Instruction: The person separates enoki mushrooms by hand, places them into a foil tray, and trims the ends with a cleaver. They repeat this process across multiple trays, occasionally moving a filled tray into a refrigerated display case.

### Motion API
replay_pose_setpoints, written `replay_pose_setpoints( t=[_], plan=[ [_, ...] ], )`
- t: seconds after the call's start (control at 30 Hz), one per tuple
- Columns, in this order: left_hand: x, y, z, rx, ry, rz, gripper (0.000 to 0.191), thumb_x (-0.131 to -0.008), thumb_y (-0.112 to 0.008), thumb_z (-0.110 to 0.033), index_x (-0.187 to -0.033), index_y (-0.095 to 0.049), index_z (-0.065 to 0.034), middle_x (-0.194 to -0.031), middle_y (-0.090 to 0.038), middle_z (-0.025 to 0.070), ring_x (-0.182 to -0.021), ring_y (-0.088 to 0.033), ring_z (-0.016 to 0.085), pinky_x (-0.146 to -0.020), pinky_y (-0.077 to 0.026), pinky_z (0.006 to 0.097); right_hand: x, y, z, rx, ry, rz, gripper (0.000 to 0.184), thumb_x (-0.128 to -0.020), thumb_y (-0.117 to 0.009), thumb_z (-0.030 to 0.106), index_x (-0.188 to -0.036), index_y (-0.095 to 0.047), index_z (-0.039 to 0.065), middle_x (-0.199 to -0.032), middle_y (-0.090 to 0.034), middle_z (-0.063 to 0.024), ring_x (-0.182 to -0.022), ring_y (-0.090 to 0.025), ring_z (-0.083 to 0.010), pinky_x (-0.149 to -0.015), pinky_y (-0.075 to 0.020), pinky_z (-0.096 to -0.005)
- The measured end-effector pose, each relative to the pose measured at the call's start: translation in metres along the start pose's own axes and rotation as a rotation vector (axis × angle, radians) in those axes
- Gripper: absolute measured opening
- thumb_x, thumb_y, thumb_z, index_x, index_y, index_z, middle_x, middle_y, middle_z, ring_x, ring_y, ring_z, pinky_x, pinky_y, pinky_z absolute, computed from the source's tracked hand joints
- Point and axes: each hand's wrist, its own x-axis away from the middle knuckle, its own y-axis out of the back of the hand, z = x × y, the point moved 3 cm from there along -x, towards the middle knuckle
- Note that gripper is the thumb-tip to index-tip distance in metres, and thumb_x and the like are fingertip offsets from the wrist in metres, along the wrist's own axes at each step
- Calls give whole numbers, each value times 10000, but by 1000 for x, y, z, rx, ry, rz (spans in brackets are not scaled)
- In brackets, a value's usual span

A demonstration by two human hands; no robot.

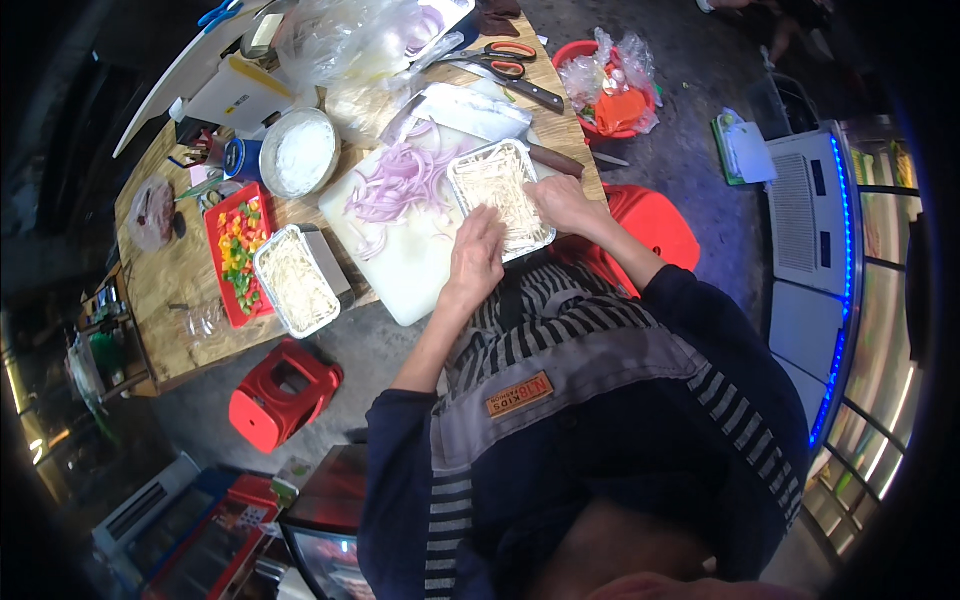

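Note:
My left hand (478,251) rests with bent fingers on the near left part of a foil tray (459,187) full of pale, thin enoki-like strands (496,180). At the tray's right side, my right hand (562,202) has its curled fingertips on the strands; whether it pinches any cannot be told. The tray sits at the right edge of a white cutting board (409,281). Sliced purple onion (401,180) lies on the board, left of the tray. Behind the tray is a cleaver (472,112), its wooden handle (556,160) pointing right.
Left of the board are a second filled foil tray (298,281), a red tray (264,196) of diced peppers and a metal bowl (300,153) of white powder. Scissors (506,60) and a knife (541,96) lie farther back. Red stools (281,397) and a red waste basin (574,52) stand beside the table.

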Motion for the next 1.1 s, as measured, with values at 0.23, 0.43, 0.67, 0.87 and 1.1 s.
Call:
replay_pose_setpoints(
  t=[0.23, 0.43, 0.67, 0.87, 1.1],
  plan=[
    [-5, 11, -4, -69, 20, -73, 345, -655, -560, 94, -982, -608, -5, -1099, -559, 147, -1113, -461, 337, -924, -384, 399, -11, 11, 5, -81, 53, -66, 93, -731, -566, 85, -678, -559, 9, -691, -590, -200, -701, -589, -371, -608, -437, -470],
    [7, 9, 14, -213, 13, 167, 260, -613, -565, 66, -849, -622, -26, -1000, -584, 82, -988, -510, 266, -883, -330, 403, -48, -3, 19, -24, 185, -42, 136, -764, -551, 101, -686, -517, -4, -655, -559, -196, -661, -560, -383, -585, -425, -460],
    [19, -1, 5, -148, 40, -2, 192, -580, -625, 33, -743, -624, -68, -791, -557, 54, -887, -514, 236, -848, -313, 415, -4, 11, 17, -82, 329, 17, 110, -718, -558, 83, -653, -520, 4, -618, -552, -185, -617, -561, -376, -552, -427, -452],
    [13, -18, 10, -197, 14, 36, 137, -608, -648, -26, -726, -616, -88, -712, -553, 49, -796, -516, 230, -791, -309, 395, 26, -9, 20, -74, 474, 194, 82, -693, -542, 69, -653, -523, 0, -621, -558, -184, -607, -568, -365, -545, -434, -442],
    [2, -34, 14, -230, 33, 77, 95, -645, -657, -74, -716, -603, -104, -675, -558, 46, -731, -519, 227, -740, -307, 383, 24, -21, 12, -49, 478, 141, 45, -677, -536, 43, -694, -527, 3, -662, -557, -188, -656, -574, -369, -575, -439, -439]
  ],
)
